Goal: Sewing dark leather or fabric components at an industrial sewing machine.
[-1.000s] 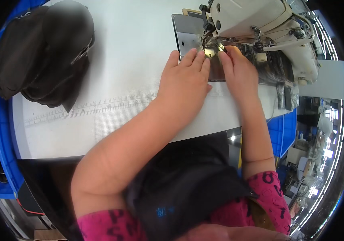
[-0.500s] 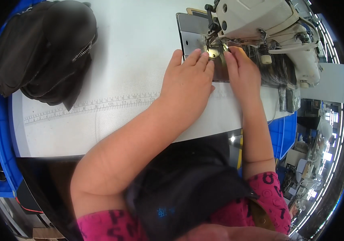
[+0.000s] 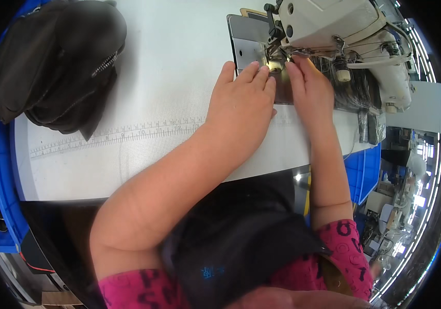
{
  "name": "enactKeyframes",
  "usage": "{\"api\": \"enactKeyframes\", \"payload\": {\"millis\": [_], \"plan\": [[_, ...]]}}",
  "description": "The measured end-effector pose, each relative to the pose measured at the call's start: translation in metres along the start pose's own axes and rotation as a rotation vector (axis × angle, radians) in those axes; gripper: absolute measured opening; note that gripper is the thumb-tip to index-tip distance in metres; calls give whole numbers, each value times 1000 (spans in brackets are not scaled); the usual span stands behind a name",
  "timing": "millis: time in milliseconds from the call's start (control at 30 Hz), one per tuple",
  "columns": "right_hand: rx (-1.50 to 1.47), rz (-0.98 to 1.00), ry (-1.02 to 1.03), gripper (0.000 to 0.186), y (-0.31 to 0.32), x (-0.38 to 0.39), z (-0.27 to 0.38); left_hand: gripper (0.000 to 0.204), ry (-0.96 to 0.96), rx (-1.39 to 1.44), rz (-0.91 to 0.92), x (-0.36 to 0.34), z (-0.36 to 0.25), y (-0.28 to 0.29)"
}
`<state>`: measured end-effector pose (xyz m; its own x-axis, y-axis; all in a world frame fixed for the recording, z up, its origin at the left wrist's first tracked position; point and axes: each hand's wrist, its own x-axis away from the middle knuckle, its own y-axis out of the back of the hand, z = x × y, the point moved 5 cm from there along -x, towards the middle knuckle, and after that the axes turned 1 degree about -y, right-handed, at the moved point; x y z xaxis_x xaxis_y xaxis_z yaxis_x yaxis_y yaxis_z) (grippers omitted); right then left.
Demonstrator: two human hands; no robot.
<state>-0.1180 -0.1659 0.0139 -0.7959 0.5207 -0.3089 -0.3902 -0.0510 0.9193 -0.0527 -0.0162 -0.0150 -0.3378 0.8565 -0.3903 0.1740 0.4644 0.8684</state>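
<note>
The sewing machine (image 3: 323,23), off-white, stands at the upper right, with its needle area (image 3: 274,49) lit over a shiny metal plate (image 3: 251,49). My left hand (image 3: 241,100) lies palm down at the plate's near edge, thumb apart and fingers stretched toward the presser foot. On the other side of the needle, my right hand (image 3: 312,92) has its thumb and fingers closed near a small slim metal piece; whether it holds that piece is not clear. Any cloth under the left palm is hidden.
A heap of black garments with a zipper (image 3: 55,67) sits at the left of the white table (image 3: 163,77), which has a printed ruler strip (image 3: 143,133). Blue bins (image 3: 5,180) flank it on both sides. Dark plastic-wrapped material (image 3: 354,85) lies under the machine's right side.
Both hands stay almost where they were. The right fingertips have shifted very slightly up beside the needle; the view itself has moved a little.
</note>
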Motion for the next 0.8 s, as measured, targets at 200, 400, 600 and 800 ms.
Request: {"api": "enactKeyframes", "payload": {"millis": [200,400,600,800], "plan": [[-37,17,-48,32,1,9,-12,50,-1,75,36,0,0,0],[-71,3,-40,33,2,5,-5,49,-4,78,59,0,0,1],[-89,-21,-20,35,0,4,-4,48,1,44,38,0,0,-1],[-62,-27,-5,34,0,1,-4,47,-2,-2,6,0,-1,0]]}}
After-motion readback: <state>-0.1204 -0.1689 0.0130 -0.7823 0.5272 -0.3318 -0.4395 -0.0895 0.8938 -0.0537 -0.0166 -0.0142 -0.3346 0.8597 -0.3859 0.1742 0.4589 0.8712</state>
